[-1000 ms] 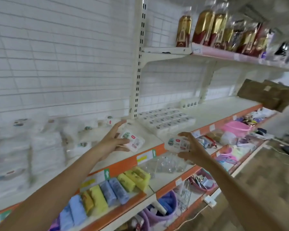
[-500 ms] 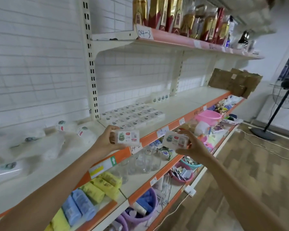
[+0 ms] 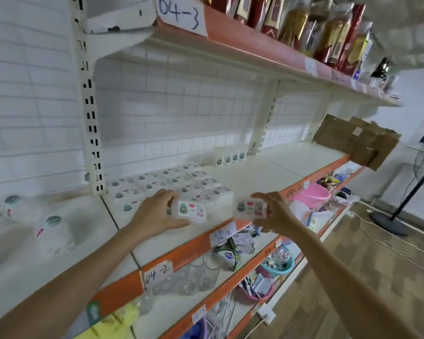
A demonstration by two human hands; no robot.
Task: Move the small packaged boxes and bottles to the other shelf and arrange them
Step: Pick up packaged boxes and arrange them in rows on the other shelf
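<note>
My left hand (image 3: 157, 212) grips a small white packaged box (image 3: 189, 211) just above the front of the white shelf (image 3: 262, 177), beside the rows of matching boxes (image 3: 171, 185) laid flat there. My right hand (image 3: 273, 214) holds a second small box (image 3: 251, 209) in the air in front of the shelf's orange edge. A few small white bottles (image 3: 229, 157) stand at the back of the shelf. On the left shelf section lie blurred white packages (image 3: 50, 228).
An upper shelf (image 3: 255, 52) labelled 04-3 carries red and gold bottles. A brown cardboard box (image 3: 357, 140) rests at the shelf's far right. Below are glasses (image 3: 194, 277), a pink basin (image 3: 312, 195) and baskets of small goods. A fan stand (image 3: 399, 211) is on the floor.
The view has swung right along the shelves. Both hands, each with its box, have moved from the left section over to the stacked boxes; the left box is now low at the shelf.
</note>
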